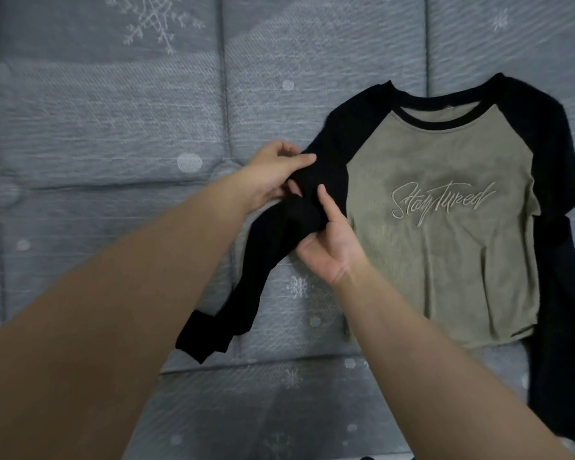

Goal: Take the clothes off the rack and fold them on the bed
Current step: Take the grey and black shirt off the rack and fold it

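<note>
Shirt (445, 227) lies flat on the bed (113, 127); folding in hand: left hand (273, 174) and right hand (329, 240) fingers pinch its black sleeve (256, 260), which next needs laying across the chest.

One shirt (445, 234), two hands (273, 175)

We saw a dim, flat, cool light with no glare anywhere. Soft shadows lay under the forearms and just beside the black sleeve (246, 283) on the bed (113, 127). The whole picture was slightly soft and smeared, the quilt's weave streaked. The shirt's (445, 254) black parts lost all detail. Toward the bed's far left corner the view darkened, and seams bowed with wide-angle distortion at the edges.
</note>
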